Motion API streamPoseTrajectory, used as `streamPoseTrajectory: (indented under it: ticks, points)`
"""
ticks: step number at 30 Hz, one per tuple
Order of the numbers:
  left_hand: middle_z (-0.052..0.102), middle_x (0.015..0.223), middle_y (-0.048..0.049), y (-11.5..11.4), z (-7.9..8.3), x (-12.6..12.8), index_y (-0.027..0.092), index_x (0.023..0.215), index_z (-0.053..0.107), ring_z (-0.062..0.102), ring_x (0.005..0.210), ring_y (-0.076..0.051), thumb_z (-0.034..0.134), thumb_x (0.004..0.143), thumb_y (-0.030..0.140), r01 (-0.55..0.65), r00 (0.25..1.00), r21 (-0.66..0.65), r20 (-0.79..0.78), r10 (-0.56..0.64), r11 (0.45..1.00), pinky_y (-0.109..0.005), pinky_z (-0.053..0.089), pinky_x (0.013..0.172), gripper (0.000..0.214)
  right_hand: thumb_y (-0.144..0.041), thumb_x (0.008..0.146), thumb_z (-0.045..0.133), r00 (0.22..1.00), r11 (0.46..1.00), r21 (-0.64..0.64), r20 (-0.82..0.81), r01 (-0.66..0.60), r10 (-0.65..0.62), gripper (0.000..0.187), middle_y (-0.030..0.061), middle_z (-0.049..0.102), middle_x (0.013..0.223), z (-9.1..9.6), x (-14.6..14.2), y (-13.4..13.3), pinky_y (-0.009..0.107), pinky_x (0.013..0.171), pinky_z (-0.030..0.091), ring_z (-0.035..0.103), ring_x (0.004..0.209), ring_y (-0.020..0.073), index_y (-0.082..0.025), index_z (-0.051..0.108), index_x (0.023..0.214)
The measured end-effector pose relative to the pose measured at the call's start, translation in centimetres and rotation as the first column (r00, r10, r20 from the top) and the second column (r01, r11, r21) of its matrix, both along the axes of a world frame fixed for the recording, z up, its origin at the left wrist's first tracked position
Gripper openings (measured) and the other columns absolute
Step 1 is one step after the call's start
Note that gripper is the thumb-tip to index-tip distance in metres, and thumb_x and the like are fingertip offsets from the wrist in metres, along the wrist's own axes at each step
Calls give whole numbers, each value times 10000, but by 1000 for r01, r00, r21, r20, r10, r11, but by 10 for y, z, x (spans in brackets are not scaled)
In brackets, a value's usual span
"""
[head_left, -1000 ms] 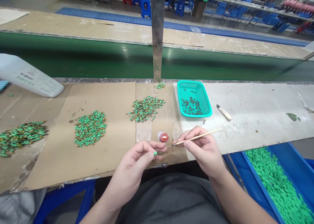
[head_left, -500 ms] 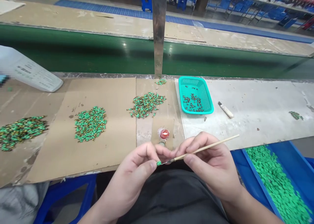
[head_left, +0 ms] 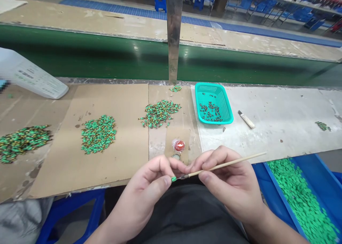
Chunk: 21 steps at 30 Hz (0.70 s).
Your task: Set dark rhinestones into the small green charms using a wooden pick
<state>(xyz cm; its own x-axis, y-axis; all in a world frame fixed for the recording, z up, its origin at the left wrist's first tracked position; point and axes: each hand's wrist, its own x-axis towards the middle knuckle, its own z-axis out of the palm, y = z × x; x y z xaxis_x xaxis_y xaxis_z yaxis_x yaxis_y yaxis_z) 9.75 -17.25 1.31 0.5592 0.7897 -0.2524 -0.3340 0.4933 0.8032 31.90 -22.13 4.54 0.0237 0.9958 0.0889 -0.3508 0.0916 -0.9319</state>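
Note:
Between thumb and fingertips, my left hand (head_left: 149, 187) pinches a tiny green piece (head_left: 173, 179). My right hand (head_left: 229, 183) grips a thin paintbrush (head_left: 232, 162) with a pale wooden handle. Its fine tip meets or nearly meets the green piece; I cannot tell which. The fingertips of both hands are close together above my dark-clothed lap. Just beyond them, a small red paint pot (head_left: 179, 145) stands on a cardboard scrap, with a second small round container (head_left: 176, 157) partly hidden by my fingers.
Green-and-gold pieces lie in heaps at the left (head_left: 24, 142), centre left (head_left: 98, 134) and centre (head_left: 160, 113). A turquoise basket (head_left: 230, 108) holds small dark pieces. A white-handled tool (head_left: 246, 119) lies right of it. A blue tray (head_left: 324, 181) contains green discs. A white jug (head_left: 32, 76) leans in at left.
The brush has shifted slightly, its handle end reaching further right. The green piece looks turned a little in my left fingers. Everything else stays in place.

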Motion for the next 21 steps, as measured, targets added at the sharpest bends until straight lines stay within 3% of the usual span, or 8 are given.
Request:
streamPoseTrajectory:
  ticks: [12, 21]
  points:
    - [866, 1122, -38, -4, 9, -2, 262, 923, 804, 781, 1103, -234, 872, 1067, 466, 29, 999, 81, -35, -26, 996, -297, 588, 1001, 259, -28, 1026, 827, 975, 996, 87, 221, -8, -12, 288, 22, 866, 1075, 12, 4, -1, 310, 920, 700, 852, 994, 184, -293, 815, 1140]
    - [853, 1143, -53, -7, 3, -5, 258, 958, 829, 763, 1098, -245, 878, 1061, 422, 28, 999, 36, 39, -30, 999, -314, 583, 992, 200, -19, 1051, 804, 995, 998, 59, 103, 0, -6, 270, 27, 877, 1084, 13, 2, -3, 310, 948, 700, 852, 1008, 174, -273, 817, 1142]
